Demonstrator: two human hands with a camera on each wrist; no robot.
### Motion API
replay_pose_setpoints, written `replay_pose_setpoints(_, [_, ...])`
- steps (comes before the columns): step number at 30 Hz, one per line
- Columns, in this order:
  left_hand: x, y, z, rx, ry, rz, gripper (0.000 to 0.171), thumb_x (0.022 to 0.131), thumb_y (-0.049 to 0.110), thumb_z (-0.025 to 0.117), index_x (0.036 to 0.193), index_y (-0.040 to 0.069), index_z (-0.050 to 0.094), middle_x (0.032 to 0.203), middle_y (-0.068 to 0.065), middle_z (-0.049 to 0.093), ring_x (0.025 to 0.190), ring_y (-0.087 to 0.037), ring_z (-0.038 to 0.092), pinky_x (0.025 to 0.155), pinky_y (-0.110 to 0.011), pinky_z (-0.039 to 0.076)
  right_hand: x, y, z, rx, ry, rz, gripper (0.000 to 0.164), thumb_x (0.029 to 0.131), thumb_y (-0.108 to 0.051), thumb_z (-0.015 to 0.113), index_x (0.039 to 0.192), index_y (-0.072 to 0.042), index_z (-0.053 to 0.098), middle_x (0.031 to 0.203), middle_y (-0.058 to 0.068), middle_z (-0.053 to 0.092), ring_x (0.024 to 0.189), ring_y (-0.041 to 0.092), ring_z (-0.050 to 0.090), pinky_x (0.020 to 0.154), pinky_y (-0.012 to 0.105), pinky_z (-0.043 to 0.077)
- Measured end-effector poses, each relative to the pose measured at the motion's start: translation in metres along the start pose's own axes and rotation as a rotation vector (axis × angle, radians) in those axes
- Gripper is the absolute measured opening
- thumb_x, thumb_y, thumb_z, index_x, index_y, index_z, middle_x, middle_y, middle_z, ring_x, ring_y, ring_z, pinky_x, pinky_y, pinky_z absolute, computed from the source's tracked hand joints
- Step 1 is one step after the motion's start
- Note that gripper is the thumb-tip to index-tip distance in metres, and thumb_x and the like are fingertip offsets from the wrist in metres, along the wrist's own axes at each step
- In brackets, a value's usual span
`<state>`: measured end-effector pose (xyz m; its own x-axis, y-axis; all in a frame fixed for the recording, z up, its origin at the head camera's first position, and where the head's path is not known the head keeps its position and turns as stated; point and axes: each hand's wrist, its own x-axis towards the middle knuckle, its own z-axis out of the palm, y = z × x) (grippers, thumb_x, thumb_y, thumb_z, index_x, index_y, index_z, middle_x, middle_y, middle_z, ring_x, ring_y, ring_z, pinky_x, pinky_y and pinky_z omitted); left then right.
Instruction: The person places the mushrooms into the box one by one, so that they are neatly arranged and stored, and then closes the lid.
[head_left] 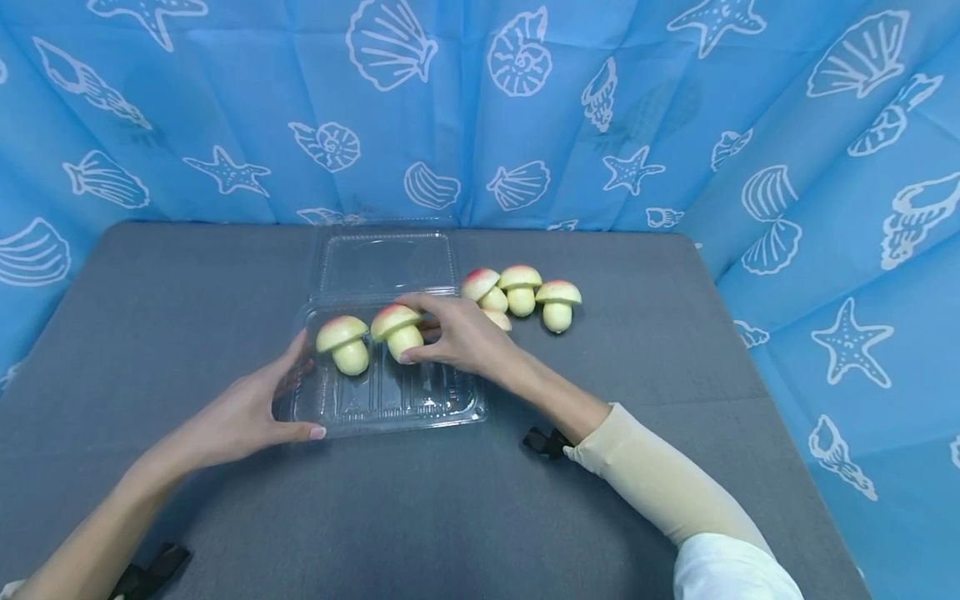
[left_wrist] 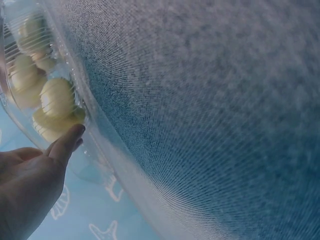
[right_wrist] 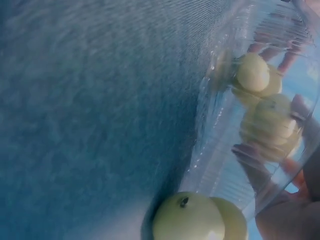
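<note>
A clear plastic clamshell box (head_left: 390, 421) lies with its lid (head_left: 390, 262) folded back on the grey table. Inside, at the left, sits a pale yellow toy mushroom (head_left: 342, 335) with a reddish tint on its cap. My right hand (head_left: 471, 335) pinches a second mushroom (head_left: 393, 322) by thumb and fingers, just right of the first and within the box's walls. With thumb and fingers spread, my left hand (head_left: 243, 412) rests around the box's left side. Its straight fingers (left_wrist: 67, 142) touch the clear wall in the left wrist view.
Several more toy mushrooms (head_left: 557, 293) lie close together to the right of the box, one partly hidden behind my right hand. A blue curtain (head_left: 465, 108) with white shell prints hangs behind the table and along its right side.
</note>
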<state>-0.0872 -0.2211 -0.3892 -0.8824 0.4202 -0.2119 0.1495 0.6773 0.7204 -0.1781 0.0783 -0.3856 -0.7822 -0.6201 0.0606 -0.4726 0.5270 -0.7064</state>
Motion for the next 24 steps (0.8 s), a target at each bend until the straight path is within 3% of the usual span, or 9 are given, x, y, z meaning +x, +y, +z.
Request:
replay_pose_setpoints(8, [-0.001,0.0,0.001,0.01,0.001,-0.003,0.128,0.077,0.045,0.084,0.159,0.012,-0.008,0.151,-0.032,0.036,0.133,-0.05,0.041,0.106,-0.065,0.034,0.001,-0.006,0.005,-0.217,0.021,0.015,0.074,0.076,-0.045,0.084,0.14,-0.021,0.057,0.131,-0.004,0.065,0.094,0.006,0.067,0.088,0.024,0.052])
replay_pose_setpoints(15, [-0.001,0.002,0.0,0.009,0.003,0.008,0.127,0.077,0.044,0.084,0.159,0.011,-0.008,0.151,-0.031,0.036,0.134,-0.05,0.041,0.107,-0.065,0.032,0.004,-0.01,0.014,-0.271,-0.002,0.007,0.078,0.077,-0.042,0.085,0.142,-0.013,0.054,0.122,0.002,0.069,0.074,0.009,0.066,0.083,0.028,0.055])
replay_pose_setpoints(24, [-0.001,0.001,0.001,0.015,0.001,0.001,0.127,0.078,0.044,0.084,0.159,0.011,-0.008,0.151,-0.031,0.036,0.133,-0.05,0.041,0.106,-0.065,0.034,0.006,-0.01,0.021,-0.351,-0.03,0.01,0.079,0.077,-0.042,0.085,0.141,-0.012,0.052,0.119,0.004,0.07,0.09,0.018,0.07,0.083,0.032,0.056])
